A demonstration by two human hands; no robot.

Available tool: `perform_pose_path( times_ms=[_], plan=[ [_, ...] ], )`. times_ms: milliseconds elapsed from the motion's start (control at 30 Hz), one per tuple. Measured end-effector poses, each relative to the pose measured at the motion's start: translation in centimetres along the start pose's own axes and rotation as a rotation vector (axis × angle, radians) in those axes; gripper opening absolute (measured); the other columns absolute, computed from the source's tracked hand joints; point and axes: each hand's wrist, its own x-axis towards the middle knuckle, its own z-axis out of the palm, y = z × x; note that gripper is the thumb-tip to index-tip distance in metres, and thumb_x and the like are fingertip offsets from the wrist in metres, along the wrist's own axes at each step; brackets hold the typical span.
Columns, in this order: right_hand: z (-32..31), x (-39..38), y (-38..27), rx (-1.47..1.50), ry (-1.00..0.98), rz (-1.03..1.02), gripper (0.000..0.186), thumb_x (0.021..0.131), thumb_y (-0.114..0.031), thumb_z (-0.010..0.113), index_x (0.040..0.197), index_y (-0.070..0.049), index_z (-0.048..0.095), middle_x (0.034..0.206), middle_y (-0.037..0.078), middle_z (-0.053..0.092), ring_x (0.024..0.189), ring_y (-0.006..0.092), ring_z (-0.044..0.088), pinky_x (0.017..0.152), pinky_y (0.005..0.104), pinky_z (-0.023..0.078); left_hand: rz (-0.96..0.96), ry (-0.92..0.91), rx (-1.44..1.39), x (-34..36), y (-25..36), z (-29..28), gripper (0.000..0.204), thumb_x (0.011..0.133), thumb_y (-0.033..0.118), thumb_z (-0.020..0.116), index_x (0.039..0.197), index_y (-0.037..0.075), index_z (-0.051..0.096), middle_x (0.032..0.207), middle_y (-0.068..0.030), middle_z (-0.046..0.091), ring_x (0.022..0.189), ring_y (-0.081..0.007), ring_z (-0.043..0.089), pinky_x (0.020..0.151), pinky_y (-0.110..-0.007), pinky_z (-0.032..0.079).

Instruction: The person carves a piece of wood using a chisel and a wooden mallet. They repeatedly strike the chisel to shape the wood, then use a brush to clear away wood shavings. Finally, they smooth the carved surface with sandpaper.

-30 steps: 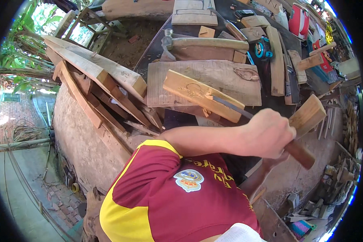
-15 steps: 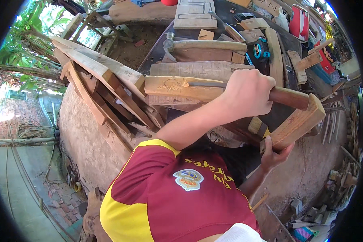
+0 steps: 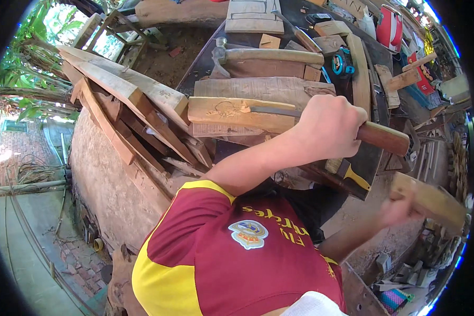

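Observation:
My left hand [image 3: 334, 126] is closed round a chisel [image 3: 382, 138] with a brown wooden handle, held nearly level. Its metal blade lies along a pale wood piece [image 3: 221, 111], the tip at a cut with raised chips. That piece rests on a wider board [image 3: 263, 88] on the dark bench. Out to the right, my right hand [image 3: 403, 210] grips a thick wooden block [image 3: 431, 203], apart from the chisel's handle end. Both the block and this hand are smeared by motion, and the lower fingers are hard to see.
Beyond the board lie a hammer [image 3: 271, 56], a blue-black tape measure [image 3: 343, 63] and another chisel [image 3: 306, 41]. A yellow-handled brush [image 3: 355, 176] sits at the bench's near edge. Long timber pieces [image 3: 134, 102] lean at the left. Wood scraps lie at the lower right.
My right hand has swung the wooden block away from the chisel's handle end, to the right and slightly down. The left hand has moved slightly right and still grips the chisel.

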Motion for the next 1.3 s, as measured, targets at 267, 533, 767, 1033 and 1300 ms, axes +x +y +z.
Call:
perform_pose_path(
  times_ms=[267, 533, 767, 1033, 1300],
  plan=[
    [-1.3, -1.7, 2.8, -0.235, -0.55, -0.205, 0.051, 0.075, 0.002, 0.077, 0.12, 0.004, 0.052, 0.115, 0.016, 0.061, 0.102, 0.022, 0.06, 0.085, 0.0369, 0.053, -0.009, -0.022, -0.022, -0.2, -0.4, -0.3, 0.016, 0.062, 0.021, 0.072, 0.071, 0.01, 0.065, 0.061, -0.013, 0.062, 0.062, -0.0345, 0.066, 0.057, -0.045, 0.053],
    [-3.0, -0.6, 5.9, -0.525, -0.773, -0.588, 0.063, 0.075, -0.009, 0.081, 0.128, 0.003, 0.05, 0.118, 0.018, 0.061, 0.105, 0.0238, 0.059, 0.094, 0.0384, 0.048, -0.015, 0.029, -0.023, 0.7, -1.4, 0.1, 0.017, 0.064, 0.023, 0.072, 0.073, 0.009, 0.068, 0.063, -0.0139, 0.064, 0.063, -0.0341, 0.067, 0.058, -0.044, 0.054],
    [-2.1, 3.5, 3.7, -0.314, -0.332, 0.003, 0.061, 0.076, -0.008, 0.079, 0.128, 0.003, 0.048, 0.115, 0.016, 0.061, 0.102, 0.0233, 0.06, 0.087, 0.036, 0.05, -0.054, -0.03, -0.037, 1.3, -1.4, 0.3, 0.017, 0.064, 0.023, 0.071, 0.073, 0.008, 0.07, 0.064, -0.0145, 0.065, 0.064, -0.0344, 0.067, 0.06, -0.043, 0.054],
    [0.9, -4.8, 3.9, -0.656, -0.891, -0.424, 0.075, 0.072, -0.006, 0.08, 0.136, 0.005, 0.043, 0.126, 0.017, 0.054, 0.114, 0.026, 0.055, 0.098, 0.0377, 0.045, -0.088, 0.017, 0.02, 0.6, -2.8, 0.0, 0.018, 0.065, 0.023, 0.071, 0.073, 0.007, 0.07, 0.068, -0.0163, 0.066, 0.07, -0.0343, 0.068, 0.064, -0.043, 0.055],
    [-0.7, -6.4, 6.2, -0.539, -0.67, -0.17, 0.082, 0.067, -0.01, 0.084, 0.136, 0.005, 0.043, 0.13, 0.019, 0.052, 0.121, 0.0306, 0.051, 0.102, 0.0425, 0.042, -0.15, -0.124, 0.153, -2.6, -6.2, -1.3, 0.015, 0.065, 0.02, 0.07, 0.073, 0.007, 0.07, 0.069, -0.0174, 0.066, 0.068, -0.0355, 0.068, 0.063, -0.044, 0.055]
  ],
)
